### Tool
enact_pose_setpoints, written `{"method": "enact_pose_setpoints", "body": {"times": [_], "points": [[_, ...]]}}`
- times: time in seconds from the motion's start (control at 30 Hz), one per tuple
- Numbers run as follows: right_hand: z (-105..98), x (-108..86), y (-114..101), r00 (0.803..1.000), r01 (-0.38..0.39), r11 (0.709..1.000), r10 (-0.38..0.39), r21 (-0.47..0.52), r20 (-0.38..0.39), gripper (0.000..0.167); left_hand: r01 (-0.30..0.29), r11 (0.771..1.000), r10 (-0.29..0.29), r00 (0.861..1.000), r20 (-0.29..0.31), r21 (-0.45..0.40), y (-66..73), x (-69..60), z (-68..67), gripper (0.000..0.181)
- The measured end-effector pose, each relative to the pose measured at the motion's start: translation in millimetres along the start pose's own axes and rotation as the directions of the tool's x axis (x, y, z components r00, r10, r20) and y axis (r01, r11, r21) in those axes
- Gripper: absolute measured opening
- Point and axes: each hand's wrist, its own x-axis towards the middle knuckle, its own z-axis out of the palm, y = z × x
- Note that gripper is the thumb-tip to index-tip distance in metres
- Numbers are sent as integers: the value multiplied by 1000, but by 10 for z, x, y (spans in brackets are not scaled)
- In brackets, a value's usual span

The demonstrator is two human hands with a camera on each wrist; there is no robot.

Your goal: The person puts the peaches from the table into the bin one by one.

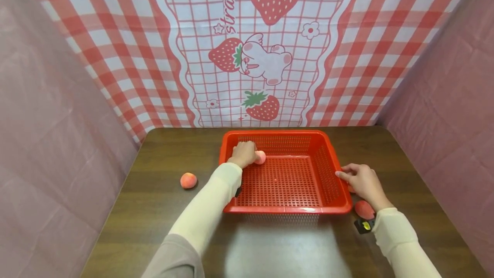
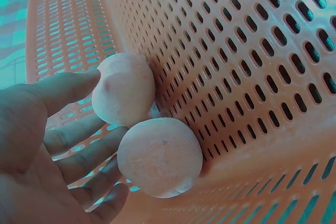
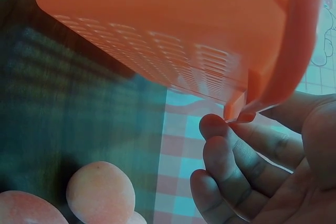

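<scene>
In the red plastic basket point(image 1: 287, 210), the left hand point(image 1: 244, 154) touches a peach point(image 2: 126, 90) — its grip unclear — likely light and apt to roll, best cupped round its middle, while the right hand point(image 1: 362, 180) pinches the rim point(image 1: 346, 194).

Brown table point(image 1: 123, 222), pink side walls point(image 1: 50, 140), apparently cloth

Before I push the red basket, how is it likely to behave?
The red basket is probably light for its size, given its perforated walls. Its broad floor should make tipping unlikely. If jolted, the round peaches inside may roll.
</scene>
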Motion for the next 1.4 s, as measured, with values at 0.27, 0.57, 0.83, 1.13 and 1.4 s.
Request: {"method": "enact_pose_setpoints", "body": {"times": [0.27,0.57,0.83,1.13,1.4], "points": [[3,-5,-15,1000,19,1000,-19,-11,-7,47,27,1000,-27,1000,-15,0,1,-52,-72,33],[18,-19,4,1000,15,1000,-15,-5,-3,48,26,1000,-26,998,-50,-7,20,-122,-267,19],[4,-19,23,1000,5,1000,-5,7,-5,50,8,1000,-8,998,-62,12,78,-146,-477,36],[11,-17,9,1000,-11,1000,11,19,5,50,-34,999,31,997,-68,-38,60,-200,-633,39],[0,-20,5,1000,23,1000,-23,2,-12,47,-54,995,47,995,-88,-80,-20,-264,-739,40]]}}
